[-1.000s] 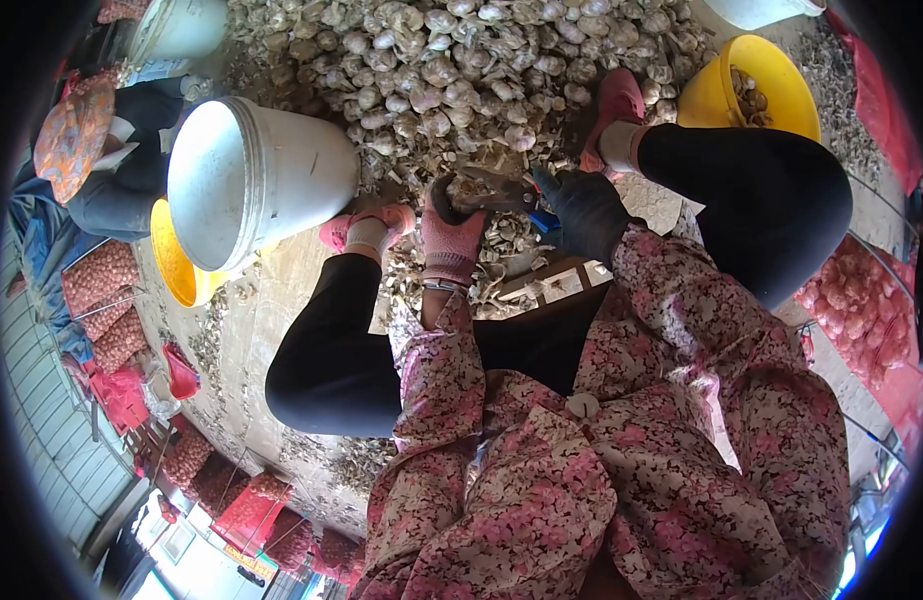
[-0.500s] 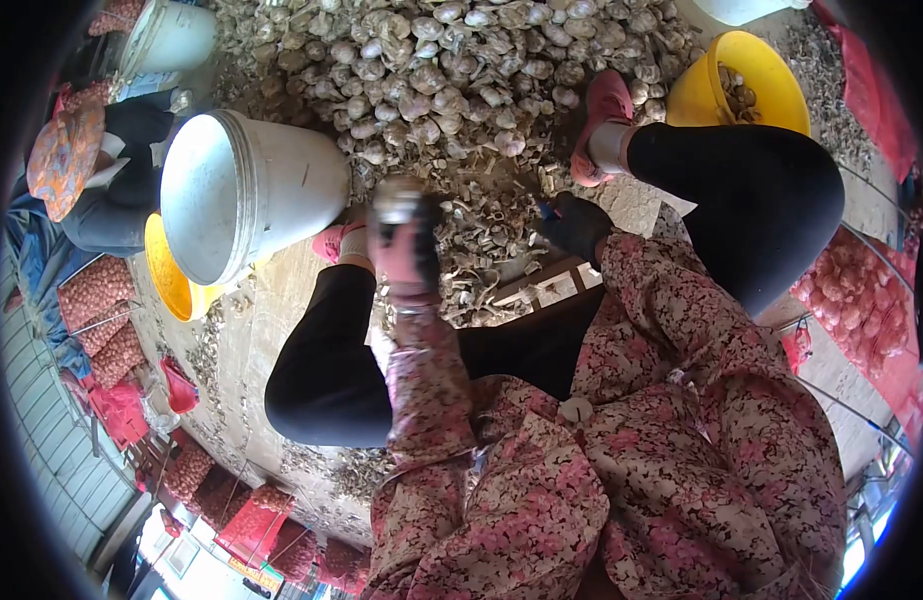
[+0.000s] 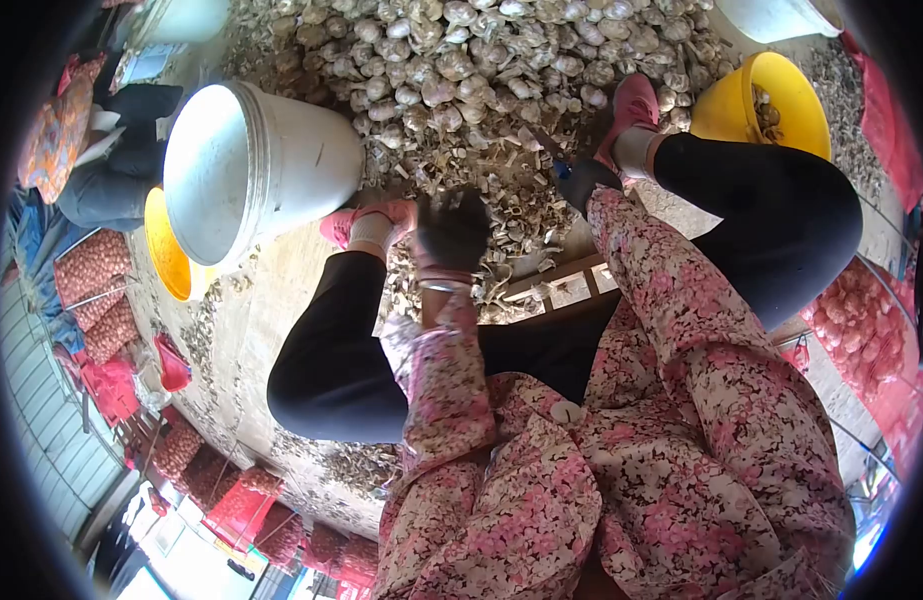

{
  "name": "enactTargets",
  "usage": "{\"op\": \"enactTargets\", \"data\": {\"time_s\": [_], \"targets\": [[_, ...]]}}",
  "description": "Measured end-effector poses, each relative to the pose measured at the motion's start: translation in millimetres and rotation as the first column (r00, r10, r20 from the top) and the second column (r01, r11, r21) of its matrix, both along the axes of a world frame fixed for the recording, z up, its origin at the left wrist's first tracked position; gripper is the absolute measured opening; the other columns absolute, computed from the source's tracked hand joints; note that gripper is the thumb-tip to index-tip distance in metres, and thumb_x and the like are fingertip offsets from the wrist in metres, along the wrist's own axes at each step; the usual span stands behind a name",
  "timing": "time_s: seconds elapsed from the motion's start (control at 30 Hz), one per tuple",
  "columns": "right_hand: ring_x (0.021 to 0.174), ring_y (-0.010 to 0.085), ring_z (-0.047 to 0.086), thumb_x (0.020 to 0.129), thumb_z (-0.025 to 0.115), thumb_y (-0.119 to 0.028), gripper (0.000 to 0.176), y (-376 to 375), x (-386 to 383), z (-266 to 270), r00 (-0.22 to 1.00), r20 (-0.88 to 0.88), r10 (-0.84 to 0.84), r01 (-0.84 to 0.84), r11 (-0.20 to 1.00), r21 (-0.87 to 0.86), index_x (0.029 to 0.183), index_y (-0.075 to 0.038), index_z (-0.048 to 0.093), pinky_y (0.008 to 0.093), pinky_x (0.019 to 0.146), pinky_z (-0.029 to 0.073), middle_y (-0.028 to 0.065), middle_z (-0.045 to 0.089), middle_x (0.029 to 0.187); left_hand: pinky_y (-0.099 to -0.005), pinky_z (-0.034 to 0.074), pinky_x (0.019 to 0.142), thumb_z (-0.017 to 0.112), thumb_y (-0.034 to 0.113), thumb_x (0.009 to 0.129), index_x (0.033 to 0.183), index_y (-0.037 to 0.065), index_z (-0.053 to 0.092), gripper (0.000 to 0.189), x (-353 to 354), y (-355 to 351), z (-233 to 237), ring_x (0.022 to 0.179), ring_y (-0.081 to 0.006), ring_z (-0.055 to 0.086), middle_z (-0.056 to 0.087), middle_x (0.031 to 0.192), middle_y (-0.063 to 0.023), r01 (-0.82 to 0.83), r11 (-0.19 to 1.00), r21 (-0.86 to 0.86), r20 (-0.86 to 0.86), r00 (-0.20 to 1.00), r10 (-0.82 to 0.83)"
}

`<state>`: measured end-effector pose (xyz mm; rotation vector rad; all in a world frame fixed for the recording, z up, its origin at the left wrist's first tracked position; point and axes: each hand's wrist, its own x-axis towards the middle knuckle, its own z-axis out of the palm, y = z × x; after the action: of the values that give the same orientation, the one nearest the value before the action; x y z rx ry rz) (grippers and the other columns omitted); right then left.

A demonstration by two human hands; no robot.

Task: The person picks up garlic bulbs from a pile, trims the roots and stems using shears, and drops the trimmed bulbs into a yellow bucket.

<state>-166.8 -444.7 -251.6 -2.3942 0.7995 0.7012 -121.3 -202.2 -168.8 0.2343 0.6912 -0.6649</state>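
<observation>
My right hand (image 3: 587, 184), in a dark glove, is closed around blue-handled shears (image 3: 559, 166). Their dark blades point up and left toward the garlic pile (image 3: 451, 70). My left hand (image 3: 453, 232), also gloved, is over the trimmed stalks and scraps (image 3: 526, 205) between my feet. Its fingers are blurred and partly turned away, so whether they hold anything does not show. Whole garlic bulbs with dry skins lie heaped beyond both hands.
A large white bucket (image 3: 311, 160) lies tilted at the left beside a yellow bucket (image 3: 166, 250). Another yellow bucket (image 3: 806, 115) with some bulbs sits by my right foot. A person (image 3: 111, 150) sits at far left. Red net sacks (image 3: 856, 310) of garlic stand at right.
My left hand has moved right and turned its dark back toward me. My right hand with the shears has risen slightly toward the pile. The camera view has shifted a little.
</observation>
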Motion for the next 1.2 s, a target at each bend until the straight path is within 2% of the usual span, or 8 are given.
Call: {"op": "enactTargets", "data": {"time_s": [0.1, 0.37, 0.53, 0.7, 0.83, 1.0, 1.07, 1.2], "targets": [[0.083, 0.0285, 0.065, 0.082, 0.062, -0.043, 0.039, 1.5, -14.7, 25.1, 0.997, 0.052, 0.064, -0.068, 0.995, 0.078, 0.096, -0.006, 0.062, 0.0381, 0.073, 0.05, 0.0135, 0.067, 0.089, -0.0358, 0.053, 0.075, 0.063, 0.061, 0.077, 0.106, -0.001, 0.055, 0.069, -24.8, -38.9, -7.4, 0.084, -0.0274, 0.062, 0.064, 0.098, -0.0153, 0.198, 0.923, 0.329, -0.254, 0.96, -0.116], [0.086, 0.0277, 0.066, 0.08, 0.069, -0.039, 0.044, 33.9, -65.6, 130.0, 0.947, 0.278, 0.162, -0.244, 0.926, 0.289, 0.106, -0.007, 0.055, 0.0382, 0.075, 0.05, 0.0142, 0.066, 0.09, -0.0192, 0.032, 0.042, 0.056, 0.081, 0.066, 0.09, 0.009, 0.064, 0.077, -7.3, -41.3, -27.0, 0.047, -0.0074, 0.041, 0.05, 0.061, 0.0032, 0.481, 0.873, -0.08, 0.11, 0.875, -0.472], [0.083, 0.0298, 0.066, 0.08, 0.068, -0.036, 0.041, 45.3, -67.7, 131.2, 0.915, 0.393, 0.096, -0.228, 0.925, 0.305, 0.105, -0.006, 0.054, 0.0393, 0.073, 0.05, 0.0145, 0.066, 0.087, -0.0194, 0.029, 0.042, 0.053, 0.075, 0.074, 0.088, 0.015, 0.062, 0.062, -20.0, -46.9, 1.8, 0.05, -0.009, 0.044, 0.053, 0.062, 0.0033, 0.426, 0.896, 0.123, 0.174, 0.88, -0.442], [0.081, 0.0318, 0.064, 0.079, 0.069, -0.038, 0.046, 40.3, -54.4, 118.4, 0.96, 0.261, 0.1, -0.202, 0.894, 0.399, 0.108, -0.006, 0.052, 0.0399, 0.075, 0.05, 0.0151, 0.065, 0.087, -0.0199, 0.043, 0.055, 0.058, 0.05, 0.087, 0.095, 0.014, 0.061, 0.038, -19.7, -48.8, 5.7, 0.068, -0.0106, 0.053, 0.058, 0.077, 0.0015, -0.01, 0.948, 0.318, 0.312, 0.945, -0.095], [0.085, 0.0317, 0.064, 0.081, 0.068, -0.037, 0.05, 44.2, -64.6, 109.8, 0.96, 0.276, -0.048, -0.12, 0.822, 0.557, 0.115, -0.004, 0.051, 0.0385, 0.077, 0.049, 0.0173, 0.065, 0.091, -0.0233, 0.05, 0.065, 0.061, 0.041, 0.089, 0.103, 0.014, 0.059, 0.03, -17.9, -47.4, 10.2, 0.084, -0.0133, 0.06, 0.062, 0.091, -0.001, 0.03, 0.937, 0.349, 0.305, 0.941, -0.144], [0.099, 0.0316, 0.063, 0.08, 0.071, -0.029, 0.058, 38.6, -59.0, 122.1, 0.914, 0.366, -0.174, -0.135, 0.72, 0.681, 0.125, -0.003, 0.046, 0.0369, 0.085, 0.048, 0.0196, 0.062, 0.106, -0.0271, 0.049, 0.066, 0.059, 0.049, 0.087, 0.106, 0.013, 0.059, 0.041, -18.9, -54.9, 18.3, 0.083, -0.0163, 0.059, 0.063, 0.096, -0.0043, 0.141, 0.963, 0.229, 0.251, 0.947, -0.198], [0.109, 0.0278, 0.06, 0.081, 0.071, -0.016, 0.061, 38.7, -54.8, 131.5, 0.851, 0.424, -0.309, -0.237, 0.495, 0.836, 0.132, -0.003, 0.04, 0.0348, 0.091, 0.046, 0.0161, 0.06, 0.116, -0.0273, 0.047, 0.062, 0.053, 0.056, 0.088, 0.108, 0.01, 0.056, 0.05, -20.1, -51.3, 22.5, 0.082, -0.0188, 0.059, 0.061, 0.096, -0.0069, 0.23, 0.971, -0.059, 0.286, 0.936, -0.204], [0.113, 0.0217, 0.057, 0.082, 0.067, -0.005, 0.059, 30.5, -58.7, 120.5, 0.821, 0.571, 0.003, -0.387, 0.738, 0.552, 0.134, -0.003, 0.038, 0.0319, 0.093, 0.046, 0.0114, 0.06, 0.119, -0.0269, 0.045, 0.059, 0.053, 0.057, 0.087, 0.108, 0.009, 0.056, 0.053, -22.9, -57.0, 44.5, 0.077, -0.0185, 0.057, 0.061, 0.093, -0.0074, 0.188, 0.982, -0.026, 0.15, 0.972, -0.182]]}}
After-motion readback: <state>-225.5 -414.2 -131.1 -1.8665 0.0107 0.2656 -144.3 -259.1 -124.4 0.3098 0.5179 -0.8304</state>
